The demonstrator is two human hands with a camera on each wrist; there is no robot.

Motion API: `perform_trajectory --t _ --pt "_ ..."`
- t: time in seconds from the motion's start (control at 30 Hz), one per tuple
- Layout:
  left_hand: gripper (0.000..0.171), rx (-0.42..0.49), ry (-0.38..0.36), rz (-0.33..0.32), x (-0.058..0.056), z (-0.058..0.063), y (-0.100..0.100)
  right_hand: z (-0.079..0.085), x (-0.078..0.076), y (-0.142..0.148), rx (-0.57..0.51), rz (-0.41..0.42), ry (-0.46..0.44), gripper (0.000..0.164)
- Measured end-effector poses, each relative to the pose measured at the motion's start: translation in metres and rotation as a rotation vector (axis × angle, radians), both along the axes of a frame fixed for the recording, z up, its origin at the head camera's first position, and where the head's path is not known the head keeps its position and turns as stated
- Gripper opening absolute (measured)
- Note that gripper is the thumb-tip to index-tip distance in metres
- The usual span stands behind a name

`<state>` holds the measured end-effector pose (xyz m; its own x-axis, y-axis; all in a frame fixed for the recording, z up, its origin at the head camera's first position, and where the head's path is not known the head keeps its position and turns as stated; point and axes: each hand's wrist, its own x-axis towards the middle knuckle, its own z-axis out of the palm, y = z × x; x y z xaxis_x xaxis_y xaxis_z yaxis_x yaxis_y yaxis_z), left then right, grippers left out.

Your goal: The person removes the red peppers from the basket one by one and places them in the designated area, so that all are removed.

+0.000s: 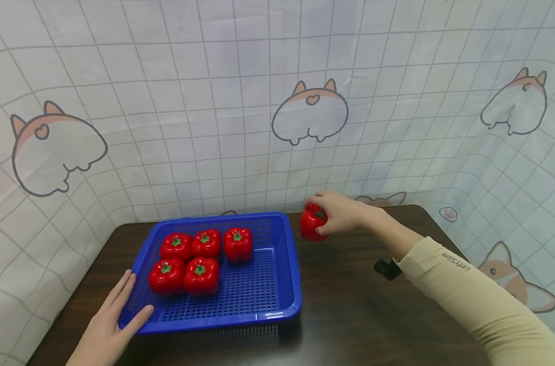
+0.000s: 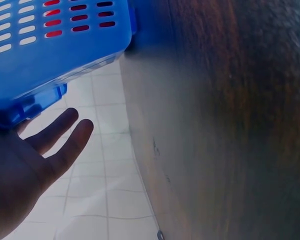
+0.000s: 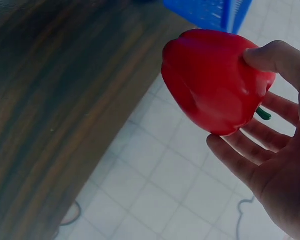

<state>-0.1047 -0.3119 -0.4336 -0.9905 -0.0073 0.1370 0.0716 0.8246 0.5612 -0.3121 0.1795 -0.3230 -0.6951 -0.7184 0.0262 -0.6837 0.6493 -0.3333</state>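
Note:
My right hand (image 1: 346, 211) grips a red bell pepper (image 1: 310, 224) just beyond the right side of a blue basket (image 1: 296, 277). In the right wrist view the thumb presses one side of the bell pepper (image 3: 215, 80), the fingers lie around the other, and its green stem points toward the palm. Several more red bell peppers (image 1: 202, 276) sit stem-up in the left and back part of the basket. At the basket's front left corner is my left hand (image 1: 104, 325), fingers extended along the side and thumb over the rim.
The basket stands on a dark wooden table (image 1: 350, 305), whose back edge runs close to a white gridded cloth (image 1: 240, 168) with cartoon dogs. A black strap-like piece (image 1: 387, 269) shows at the right wrist.

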Motion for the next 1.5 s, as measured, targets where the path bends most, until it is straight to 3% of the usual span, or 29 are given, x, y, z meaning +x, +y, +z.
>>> perform_trajectory --t 0.47,0.87,1.27,1.5 --pt "0.086 0.025 0.029 -0.003 -0.002 -0.004 -0.001 -0.040 -0.017 0.002 0.051 -0.011 -0.073 0.051" --pt "0.084 0.038 0.057 0.001 -0.001 -0.006 0.002 -0.059 -0.022 -0.005 0.085 -0.016 -0.118 0.053" --pt "0.082 0.060 0.087 0.014 0.001 -0.006 0.004 -0.058 -0.020 -0.011 0.090 -0.039 -0.158 0.060" --pt "0.082 0.067 0.090 0.018 0.001 -0.006 0.004 -0.050 -0.022 -0.009 0.096 -0.011 -0.134 0.060"
